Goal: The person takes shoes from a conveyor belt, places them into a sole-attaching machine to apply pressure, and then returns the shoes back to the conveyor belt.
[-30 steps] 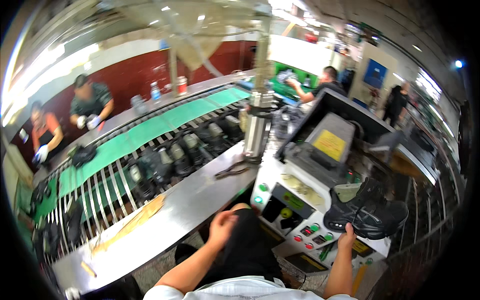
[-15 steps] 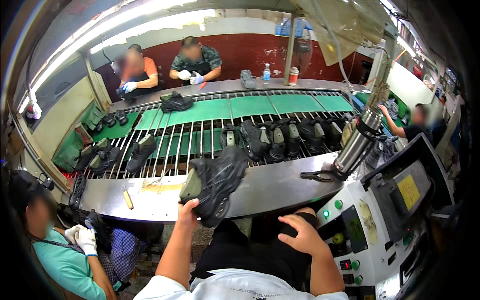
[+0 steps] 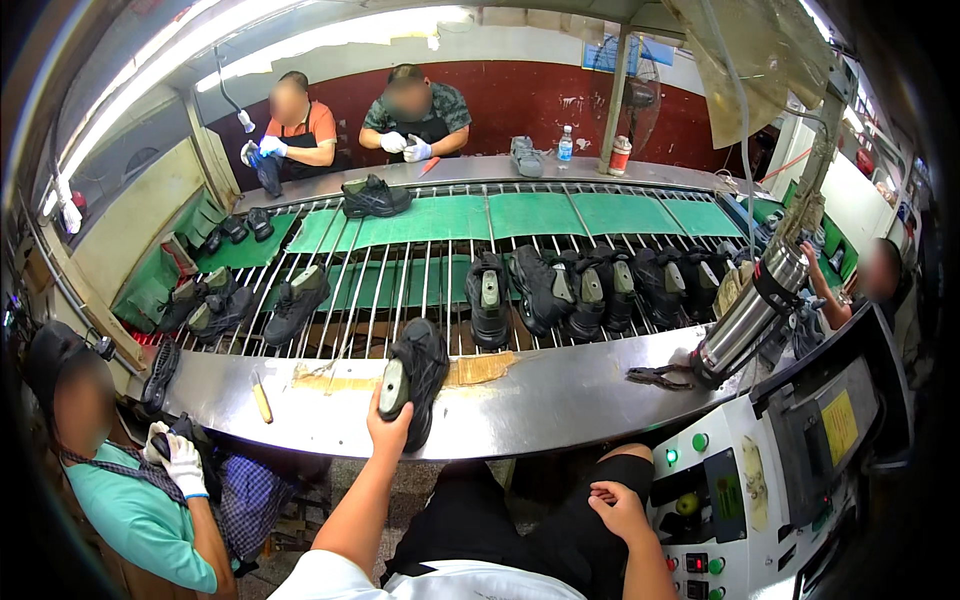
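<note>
My left hand (image 3: 391,420) grips a black shoe (image 3: 424,372) at its olive-green insert (image 3: 394,388). The shoe is held upright over the near edge of the metal bench (image 3: 540,405), toe upward. Over my right thigh, my right hand (image 3: 622,510) is loosely closed, its fingers curled in, and no object shows in it. Beyond the held shoe, another black shoe with an olive insert (image 3: 489,290) stands on the roller rack, with several similar shoes (image 3: 600,290) in a row to its right.
Metal rollers and green sheets (image 3: 530,214) stretch across the line. A yellow-handled tool (image 3: 262,400) lies left on the bench; pliers (image 3: 658,377) and a steel flask (image 3: 745,315) are at right, by a control machine (image 3: 705,500). Gloved co-workers (image 3: 415,115) sit opposite; another (image 3: 135,480) is at left.
The held shoe has turned from slanted to upright and shows its olive insert more. My right hand has drawn back and its spread fingers have curled in. The view has shifted slightly.
</note>
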Demonstrator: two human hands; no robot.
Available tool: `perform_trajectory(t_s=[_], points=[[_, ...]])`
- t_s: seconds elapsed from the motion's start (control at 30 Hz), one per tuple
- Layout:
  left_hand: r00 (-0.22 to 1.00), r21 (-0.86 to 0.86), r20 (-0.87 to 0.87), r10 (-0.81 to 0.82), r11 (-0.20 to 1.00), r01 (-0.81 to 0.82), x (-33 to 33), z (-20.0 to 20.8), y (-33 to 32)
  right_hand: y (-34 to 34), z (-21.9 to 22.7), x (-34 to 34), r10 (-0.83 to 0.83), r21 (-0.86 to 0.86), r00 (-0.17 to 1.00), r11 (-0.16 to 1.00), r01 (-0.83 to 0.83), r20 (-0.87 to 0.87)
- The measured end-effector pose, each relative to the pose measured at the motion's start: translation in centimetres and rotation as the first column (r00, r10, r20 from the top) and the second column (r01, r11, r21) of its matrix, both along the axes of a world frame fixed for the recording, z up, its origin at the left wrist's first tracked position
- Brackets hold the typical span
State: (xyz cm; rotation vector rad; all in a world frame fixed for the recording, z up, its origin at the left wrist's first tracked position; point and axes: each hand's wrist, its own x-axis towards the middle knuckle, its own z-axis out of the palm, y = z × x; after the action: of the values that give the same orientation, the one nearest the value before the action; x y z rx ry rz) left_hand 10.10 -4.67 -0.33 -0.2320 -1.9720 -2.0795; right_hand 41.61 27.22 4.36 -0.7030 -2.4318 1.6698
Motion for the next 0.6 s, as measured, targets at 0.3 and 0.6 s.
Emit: perform_trajectory(t_s=[0.3, 0.6], points=[[0.937, -0.361, 0.17, 0.304, 0.904, -0.228, -13.0, 3.7, 9.7, 3.0, -2.7, -13.2, -0.017, 0.106, 0.998, 0.994, 0.024, -0.067], [0.978, -0.282, -0.133, 0.158, 0.94, -0.19, -20.6, -2.4, 12.7, 3.2, -4.1, -32.4, 0.376, 0.708, 0.923, 0.674, -0.211, -0.083]])
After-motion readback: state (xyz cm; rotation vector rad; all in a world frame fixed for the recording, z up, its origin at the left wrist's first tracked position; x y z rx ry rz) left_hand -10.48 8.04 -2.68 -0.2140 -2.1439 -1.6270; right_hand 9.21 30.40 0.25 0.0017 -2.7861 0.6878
